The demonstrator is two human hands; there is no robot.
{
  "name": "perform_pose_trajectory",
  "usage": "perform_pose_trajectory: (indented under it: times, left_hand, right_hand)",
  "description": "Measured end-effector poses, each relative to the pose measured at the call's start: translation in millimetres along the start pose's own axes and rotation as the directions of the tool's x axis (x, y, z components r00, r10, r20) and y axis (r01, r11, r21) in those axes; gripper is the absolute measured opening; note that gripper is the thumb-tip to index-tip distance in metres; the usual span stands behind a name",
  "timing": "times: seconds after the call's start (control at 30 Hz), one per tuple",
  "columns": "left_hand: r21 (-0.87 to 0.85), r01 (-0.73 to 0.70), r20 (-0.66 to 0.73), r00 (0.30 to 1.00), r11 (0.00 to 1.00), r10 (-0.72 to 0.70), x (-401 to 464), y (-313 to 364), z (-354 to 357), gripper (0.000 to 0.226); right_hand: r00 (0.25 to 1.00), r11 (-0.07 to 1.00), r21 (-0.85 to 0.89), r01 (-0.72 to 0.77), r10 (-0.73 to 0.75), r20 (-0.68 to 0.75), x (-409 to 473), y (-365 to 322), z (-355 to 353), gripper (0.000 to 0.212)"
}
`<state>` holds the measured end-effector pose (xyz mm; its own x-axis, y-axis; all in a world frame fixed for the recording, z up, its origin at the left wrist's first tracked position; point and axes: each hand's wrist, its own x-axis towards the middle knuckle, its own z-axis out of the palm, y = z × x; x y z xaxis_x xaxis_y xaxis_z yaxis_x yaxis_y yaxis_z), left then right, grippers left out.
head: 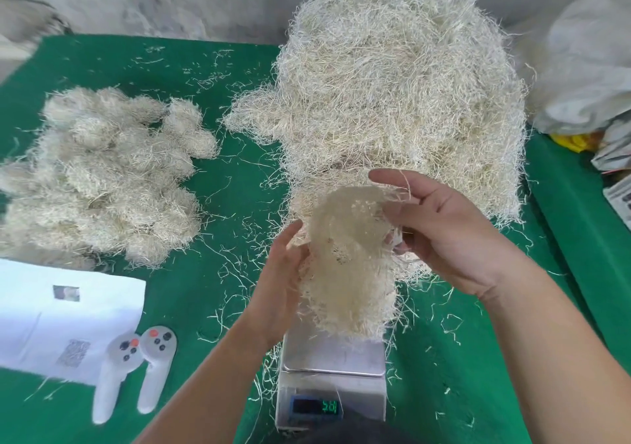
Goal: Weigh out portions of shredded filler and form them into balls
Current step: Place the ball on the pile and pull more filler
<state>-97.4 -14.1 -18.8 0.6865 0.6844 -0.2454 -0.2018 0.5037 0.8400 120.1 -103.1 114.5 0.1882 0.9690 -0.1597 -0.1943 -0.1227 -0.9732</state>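
Green table covering [211, 177] fills most of the view, littered with loose pale strands. Big heap of shredded filler [399, 85] sits at the far right-centre, tall and bushy, reaching down to just behind the hands. Pile of finished balls [109, 174] lies on the left, many fuzzy clumps packed against each other, well apart from the heap. White paper sheet [58, 317] lies at the near left with small printed patches. Crumpled plastic bags [590, 68] sit at the far right edge.

Digital scale [333, 368] stands near centre at the bottom — metal platter, green digits lit on the front display, reading too blurred to trust. Two white handheld controllers [136, 365] lie side by side, partly on the paper's corner.

Portion of filler [348, 266] is held between both hands just above the scale platter; whether it touches the platter is unclear. Left hand [280, 273] presses its side with fingers mostly straight. Right hand [440, 228] cups the top right, fingers curled round it — thumb extended over the top.
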Motion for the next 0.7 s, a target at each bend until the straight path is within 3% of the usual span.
perform_pose_trajectory:
  times: [0.07,0.13,0.2,0.3,0.37,0.47,0.57,0.7]
  left_hand:
    - [0.288,-0.059,0.04,0.998,0.956,0.05,0.1,-2.7,15.8,0.097]
    - [0.468,-0.066,0.093,0.995,0.881,0.025,1.0,-12.3,28.7,0.092]
    - [0.565,0.007,0.069,0.996,0.825,-0.055,1.6,-22.1,36.7,0.072]
    - [0.738,0.196,-0.125,0.98,0.646,-0.155,5.1,-36.9,37.8,0.02]
    - [0.784,0.251,-0.139,0.962,0.568,-0.234,3.6,-45.2,32.7,0.005]
    - [0.836,0.237,-0.081,0.945,0.495,-0.317,-6.9,-46.7,21.3,0.018]
    - [0.908,0.195,-0.077,0.948,0.372,-0.309,-12.3,-42.7,12.8,0.029]
    - [0.985,0.167,-0.15,0.961,0.053,-0.234,-14.6,-36.1,1.0,0.037]
  right_hand:
    - [0.998,0.996,-0.072,0.055,-0.053,0.025,1.0,-1.7,8.5,0.039]
    - [0.994,0.99,-0.094,0.108,-0.104,0.043,3.3,-2.2,19.2,0.035]
    - [0.988,0.986,-0.073,0.148,-0.145,0.044,5.2,-2.7,29.3,0.031]
    - [0.97,0.96,-0.148,0.239,-0.243,-0.008,7.1,-6.8,33.2,0.028]
    - [0.957,0.946,-0.178,0.272,-0.285,-0.049,9.1,-12.8,29.2,0.026]
    - [0.946,0.948,-0.176,0.266,-0.292,-0.142,15.7,-19.1,22.0,0.022]
    - [0.915,0.949,-0.194,0.248,-0.295,-0.275,26.9,-14.2,13.8,0.018]
    - [0.806,0.974,-0.06,0.217,-0.213,-0.552,46.3,10.2,-14.0,0.017]
